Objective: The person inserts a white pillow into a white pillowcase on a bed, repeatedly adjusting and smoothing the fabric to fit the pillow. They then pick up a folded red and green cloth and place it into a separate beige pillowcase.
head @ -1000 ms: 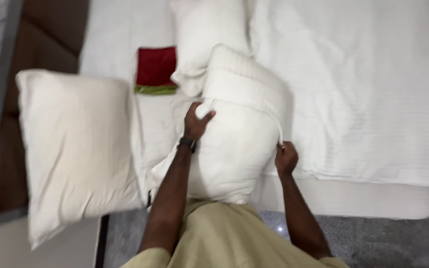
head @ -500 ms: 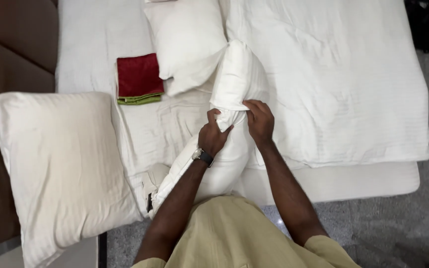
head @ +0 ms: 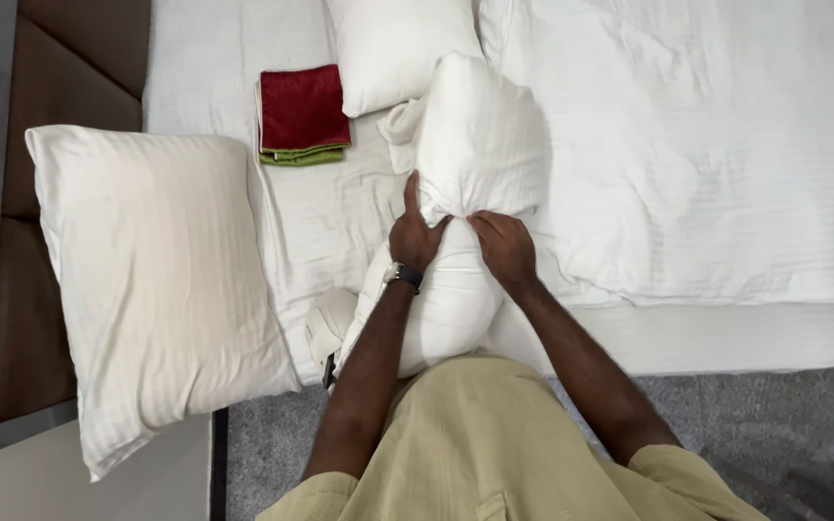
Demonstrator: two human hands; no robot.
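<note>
While both my left hand (head: pixel 417 234) and right hand (head: pixel 504 246) are pinching the pillow (head: pixel 470 154) at its waist, fingers pressed together into the fabric at the bed (head: pixel 726 338) edge, I'm risking the top half flopping sideways and fabric slipping free.

Camera: one, worn on the head.
Faces: straight down.
Near: close above the hands (head: pixel 465 241), which grip a pillow (head: pixel 465 183) mid-picture.
Around the grip: bed (head: pixel 726 145) beyond, floor (head: pixel 774 425) nearer.
</note>
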